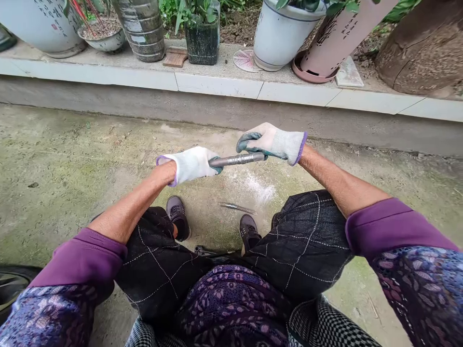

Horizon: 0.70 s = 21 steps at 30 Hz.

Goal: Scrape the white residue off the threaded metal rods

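Observation:
Both my hands wear white knit gloves with grey-green palms and purple cuffs. My left hand [198,163] is closed around the left end of a grey tube [227,161] and holds it nearly level above the ground. Silvery wire or foil is wrapped around the tube's middle. At the tube's right end, my right hand [265,140] has it against the palm and thumb side, while its bent fingers reach over the tube. That end is partly hidden by the glove. Below, a thinner rod [237,207] with a silvery band lies on the concrete near my right shoe.
White powder [262,188] is scattered on the concrete ground [119,149] between my feet. Ahead runs a low tiled ledge [217,86] bearing a white flowerpot [284,36], a pink planter [342,36], a cut plastic bottle [142,29] and a log [423,48]. A dark wheel-like object [16,284] is at far left.

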Available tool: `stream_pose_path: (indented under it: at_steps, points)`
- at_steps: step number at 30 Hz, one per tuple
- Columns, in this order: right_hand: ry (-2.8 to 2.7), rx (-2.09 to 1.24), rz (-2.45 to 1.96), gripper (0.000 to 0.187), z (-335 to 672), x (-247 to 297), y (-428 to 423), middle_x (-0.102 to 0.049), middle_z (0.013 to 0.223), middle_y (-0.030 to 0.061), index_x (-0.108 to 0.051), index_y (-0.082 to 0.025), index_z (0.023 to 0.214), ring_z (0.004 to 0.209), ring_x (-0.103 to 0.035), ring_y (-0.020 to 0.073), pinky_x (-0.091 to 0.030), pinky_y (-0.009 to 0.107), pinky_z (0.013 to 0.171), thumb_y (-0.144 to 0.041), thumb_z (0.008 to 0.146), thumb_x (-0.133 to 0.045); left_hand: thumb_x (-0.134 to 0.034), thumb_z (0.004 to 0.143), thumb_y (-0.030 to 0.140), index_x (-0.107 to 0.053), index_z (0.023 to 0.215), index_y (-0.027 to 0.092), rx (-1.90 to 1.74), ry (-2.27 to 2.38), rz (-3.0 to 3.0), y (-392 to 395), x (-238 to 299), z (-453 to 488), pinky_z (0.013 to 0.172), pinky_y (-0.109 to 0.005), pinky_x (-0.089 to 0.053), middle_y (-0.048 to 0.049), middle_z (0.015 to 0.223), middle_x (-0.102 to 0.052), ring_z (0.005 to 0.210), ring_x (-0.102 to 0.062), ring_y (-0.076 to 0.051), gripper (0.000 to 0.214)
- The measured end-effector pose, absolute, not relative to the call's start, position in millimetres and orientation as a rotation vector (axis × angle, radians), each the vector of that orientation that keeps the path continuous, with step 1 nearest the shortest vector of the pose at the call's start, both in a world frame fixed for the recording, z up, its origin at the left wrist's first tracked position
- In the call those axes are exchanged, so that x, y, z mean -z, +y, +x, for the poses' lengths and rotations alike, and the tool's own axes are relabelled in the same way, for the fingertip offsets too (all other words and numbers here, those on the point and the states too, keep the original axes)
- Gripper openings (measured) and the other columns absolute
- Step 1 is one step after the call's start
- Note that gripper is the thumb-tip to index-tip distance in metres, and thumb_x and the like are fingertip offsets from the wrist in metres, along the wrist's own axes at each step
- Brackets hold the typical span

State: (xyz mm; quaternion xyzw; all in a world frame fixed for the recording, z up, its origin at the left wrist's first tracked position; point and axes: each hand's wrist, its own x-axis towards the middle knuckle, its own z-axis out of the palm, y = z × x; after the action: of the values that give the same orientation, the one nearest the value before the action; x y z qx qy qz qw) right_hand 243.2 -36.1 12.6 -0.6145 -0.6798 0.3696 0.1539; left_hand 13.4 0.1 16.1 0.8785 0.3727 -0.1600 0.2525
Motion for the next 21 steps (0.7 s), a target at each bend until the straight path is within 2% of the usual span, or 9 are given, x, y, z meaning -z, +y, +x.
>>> stream_pose_path:
  at_steps: [4, 9, 14, 18, 21]
  points:
    - [-1.814, -1.257, -1.678, 0.021, 245, -10, -35, -0.065, 0.07, 0.0016, -0.075, -0.016, 0.091, 0.054, -0.051, 0.009, -0.041, 0.022, 0.045, -0.025, 0.082, -0.058, -0.06, 0.076, 0.051, -0.072, 0.108, 0.026, 0.323, 1.029, 2.059, -7, -27, 5, 0.046, -0.026, -0.037, -0.0005, 0.065, -0.06, 0.048, -0.047, -0.01, 0.042]
    - [-1.73, -1.362, -1.662, 0.02, 235, -6, -41, -0.055, 0.057, -0.0015, -0.073, -0.013, 0.092, 0.047, -0.047, 0.0083, -0.039, 0.021, 0.04, -0.017, 0.082, -0.056, -0.055, 0.082, 0.052, -0.067, 0.12, 0.025, 0.12, 1.095, 2.053, 1, -24, 4, 0.047, -0.027, -0.039, -0.0014, 0.07, -0.061, 0.048, -0.045, -0.01, 0.048]
    - [-1.898, -1.267, -1.795, 0.02, 218, -10, -53, -0.06, 0.059, -0.0001, -0.075, -0.016, 0.092, 0.047, -0.048, 0.0088, -0.037, 0.022, 0.042, -0.021, 0.081, -0.059, -0.054, 0.085, 0.042, -0.07, 0.111, 0.022, 0.312, 1.296, 2.516, 19, -7, 10, 0.067, -0.031, -0.048, -0.0067, 0.081, -0.07, 0.074, -0.065, -0.02, 0.037]
    - [-1.981, -1.15, -1.855, 0.022, 212, -21, -57, -0.06, 0.058, -0.0005, -0.076, -0.016, 0.092, 0.045, -0.045, 0.0071, -0.035, 0.022, 0.044, -0.022, 0.082, -0.058, -0.046, 0.09, 0.025, -0.068, 0.113, 0.017, 0.532, 1.321, 2.751, 20, 8, 13, 0.076, -0.038, -0.049, -0.0155, 0.087, -0.071, 0.088, -0.069, -0.03, 0.033]
    - [-2.009, -1.047, -1.828, 0.022, 215, -28, -54, -0.059, 0.059, -0.0005, -0.076, -0.015, 0.089, 0.046, -0.043, 0.0065, -0.034, 0.022, 0.045, -0.022, 0.081, -0.057, -0.048, 0.089, 0.016, -0.067, 0.115, 0.016, 0.611, 1.22, 2.852, 13, 13, 16, 0.08, -0.04, -0.048, -0.0165, 0.088, -0.072, 0.094, -0.069, -0.032, 0.033]
